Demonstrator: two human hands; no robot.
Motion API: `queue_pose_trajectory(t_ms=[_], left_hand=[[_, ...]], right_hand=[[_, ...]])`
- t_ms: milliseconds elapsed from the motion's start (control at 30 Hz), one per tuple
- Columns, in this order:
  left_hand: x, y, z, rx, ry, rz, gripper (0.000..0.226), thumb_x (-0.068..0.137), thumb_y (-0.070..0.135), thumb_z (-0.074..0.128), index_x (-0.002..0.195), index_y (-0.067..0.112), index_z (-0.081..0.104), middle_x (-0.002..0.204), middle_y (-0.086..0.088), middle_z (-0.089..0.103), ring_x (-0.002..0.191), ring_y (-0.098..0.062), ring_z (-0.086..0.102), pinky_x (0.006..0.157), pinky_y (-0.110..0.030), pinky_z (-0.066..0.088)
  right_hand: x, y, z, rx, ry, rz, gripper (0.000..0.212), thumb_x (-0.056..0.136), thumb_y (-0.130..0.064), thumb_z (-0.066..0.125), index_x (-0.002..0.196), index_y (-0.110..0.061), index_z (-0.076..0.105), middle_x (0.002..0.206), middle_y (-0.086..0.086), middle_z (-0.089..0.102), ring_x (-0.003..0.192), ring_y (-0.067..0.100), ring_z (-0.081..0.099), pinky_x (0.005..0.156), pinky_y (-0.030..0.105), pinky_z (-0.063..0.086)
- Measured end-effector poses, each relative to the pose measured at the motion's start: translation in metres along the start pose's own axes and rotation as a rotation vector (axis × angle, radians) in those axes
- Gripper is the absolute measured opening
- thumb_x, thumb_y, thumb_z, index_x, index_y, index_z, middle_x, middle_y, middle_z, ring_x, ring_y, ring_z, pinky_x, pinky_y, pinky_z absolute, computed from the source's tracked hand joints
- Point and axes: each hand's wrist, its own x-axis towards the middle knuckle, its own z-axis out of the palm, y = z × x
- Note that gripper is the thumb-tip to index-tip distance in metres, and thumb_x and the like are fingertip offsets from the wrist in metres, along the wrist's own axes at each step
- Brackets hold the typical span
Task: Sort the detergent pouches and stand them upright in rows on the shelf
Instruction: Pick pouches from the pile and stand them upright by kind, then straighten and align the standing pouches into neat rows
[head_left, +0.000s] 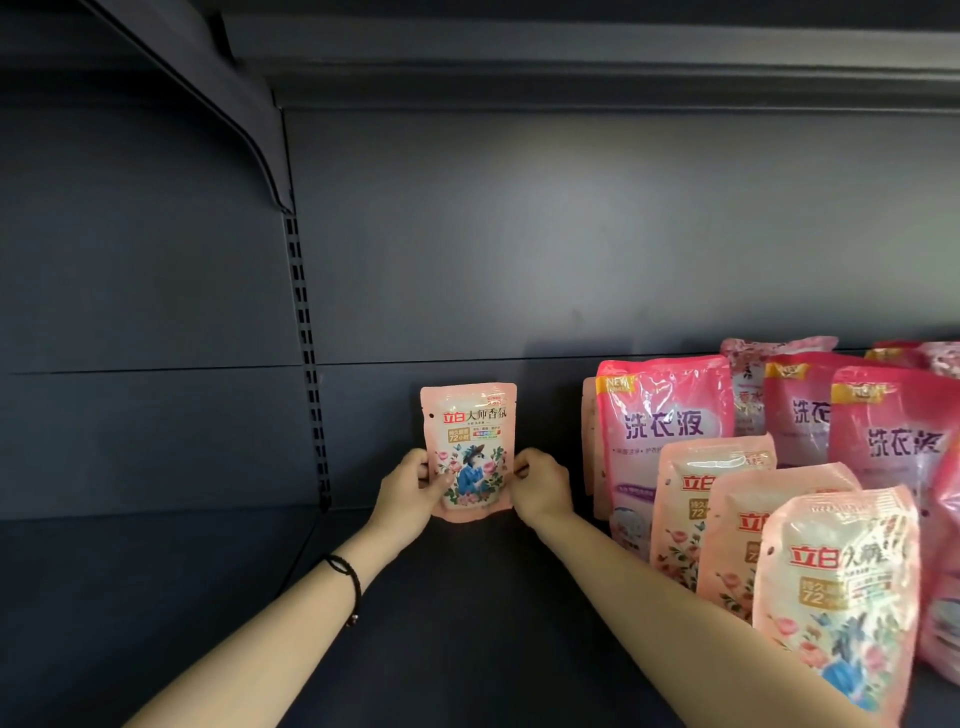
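A small pale-pink floral plastic pouch (469, 447) stands upright at the far side of the dark grey metal shelf (467, 597). It is close to or touching the dark back panel (519, 260), I cannot tell which, and well left of the other stock. The left hand (410, 486) pinches its lower left edge with the thumb across the front. The right hand (540, 486) pinches its lower right edge with curled fingers, so both hands steady the pouch on its base. To the right, glossy deep-pink pouches (665, 431) stand along the far side, and a file of matching pale-pink floral pouches (831, 587) runs toward the near edge in front of them. The step in hand looks like seating the first pouch of a new row at the far end of the bare stretch of shelf. The next move likely calls for letting go gently, one side at a time, so the soft pouch does not slump or tip forward. After that comes a reach right for another floral pouch to stand just in front of it, facing forward.
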Motion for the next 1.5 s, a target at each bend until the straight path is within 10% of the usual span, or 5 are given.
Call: queue_pose_trajectory(t_ms=[233, 600, 967, 1500], left_hand=[[-0.013, 0.008, -0.041, 0.658, 0.047, 0.109, 0.040, 0.095, 0.047, 0.044, 0.128, 0.025, 0.047, 0.120, 0.005, 0.059, 0.103, -0.016, 0.059, 0.071, -0.030, 0.049], [-0.106, 0.063, -0.082, 1.316, -0.034, 0.447, 0.049, 0.091, 0.064, 0.025, 0.103, 0.031, 0.060, 0.098, 0.011, 0.065, 0.098, -0.011, 0.058, 0.080, -0.029, 0.040], [-0.264, 0.186, -0.005, 1.180, -0.046, 0.484, 0.041, 0.091, 0.063, 0.028, 0.108, 0.037, 0.055, 0.097, 0.016, 0.060, 0.088, -0.006, 0.057, 0.068, -0.026, 0.048], [-0.316, 0.350, 0.328, 0.772, -0.232, 0.825, 0.050, 0.093, 0.059, 0.034, 0.133, 0.032, 0.047, 0.124, 0.007, 0.060, 0.112, -0.018, 0.055, 0.084, -0.033, 0.046]], right_hand=[[-0.019, -0.033, -0.028, -0.191, 0.093, -0.114, 0.047, 0.086, -0.018, 0.063, 0.125, -0.011, 0.038, 0.117, 0.011, 0.053, 0.098, 0.027, 0.061, 0.065, 0.035, 0.052], [-0.123, -0.060, -0.097, -0.879, -0.163, -0.579, 0.040, 0.092, -0.047, 0.046, 0.115, -0.016, 0.057, 0.094, 0.002, 0.060, 0.080, 0.021, 0.060, 0.057, 0.028, 0.043], [-0.242, 0.020, -0.266, -0.897, -0.052, -0.771, 0.037, 0.096, -0.045, 0.039, 0.121, -0.023, 0.054, 0.107, 0.002, 0.063, 0.093, 0.027, 0.061, 0.066, 0.032, 0.047], [-0.278, 0.242, -0.548, -1.012, 0.118, -0.269, 0.038, 0.093, -0.050, 0.040, 0.120, -0.026, 0.051, 0.108, -0.003, 0.063, 0.102, 0.023, 0.059, 0.066, 0.031, 0.038]])
